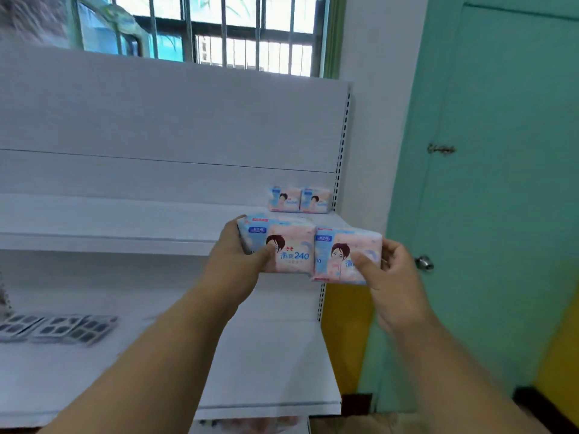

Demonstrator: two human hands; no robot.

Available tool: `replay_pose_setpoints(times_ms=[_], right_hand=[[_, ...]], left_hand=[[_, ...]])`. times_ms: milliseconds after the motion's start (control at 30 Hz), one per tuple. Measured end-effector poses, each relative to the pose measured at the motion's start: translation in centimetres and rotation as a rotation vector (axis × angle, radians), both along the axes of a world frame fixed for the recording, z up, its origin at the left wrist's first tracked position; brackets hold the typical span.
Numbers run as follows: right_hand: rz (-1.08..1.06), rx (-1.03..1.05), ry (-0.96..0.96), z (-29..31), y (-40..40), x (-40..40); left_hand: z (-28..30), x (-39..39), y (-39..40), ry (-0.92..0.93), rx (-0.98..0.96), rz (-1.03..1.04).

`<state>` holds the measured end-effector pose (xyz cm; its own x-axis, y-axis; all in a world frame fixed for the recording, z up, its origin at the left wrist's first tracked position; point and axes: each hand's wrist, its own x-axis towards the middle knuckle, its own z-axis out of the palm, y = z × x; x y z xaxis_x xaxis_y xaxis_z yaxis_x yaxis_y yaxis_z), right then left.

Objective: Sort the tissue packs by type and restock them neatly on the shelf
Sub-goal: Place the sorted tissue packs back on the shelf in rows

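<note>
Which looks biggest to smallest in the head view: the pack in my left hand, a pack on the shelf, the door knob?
1. Left-hand pack, though nearness inflates it.
2. Shelf pack.
3. Door knob.

We stand in a small shop: white slotted retail shelving (pixel 175 214) (mostly bare) displays pink tissue packs (pixel 299 200), beside a barred window (pixel 219 29).

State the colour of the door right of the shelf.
Mint green door, clearest in the head view.
</note>
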<state>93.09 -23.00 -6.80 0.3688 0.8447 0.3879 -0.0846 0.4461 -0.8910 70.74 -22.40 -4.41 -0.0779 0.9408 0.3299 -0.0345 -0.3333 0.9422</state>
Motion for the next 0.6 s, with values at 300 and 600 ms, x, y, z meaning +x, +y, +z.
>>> replay_pose_setpoints(times_ms=[300,600], right_hand=[[0.013,-0.137,-0.303,1.6,17.3,4.9],[-0.065,-0.17,-0.953,4.2,32.1,6.9]], left_hand=[[1.3,5.7,16.5,0.253,-0.034,0.183],[2.2,6.0,30.4,0.79,-0.17,0.473]])
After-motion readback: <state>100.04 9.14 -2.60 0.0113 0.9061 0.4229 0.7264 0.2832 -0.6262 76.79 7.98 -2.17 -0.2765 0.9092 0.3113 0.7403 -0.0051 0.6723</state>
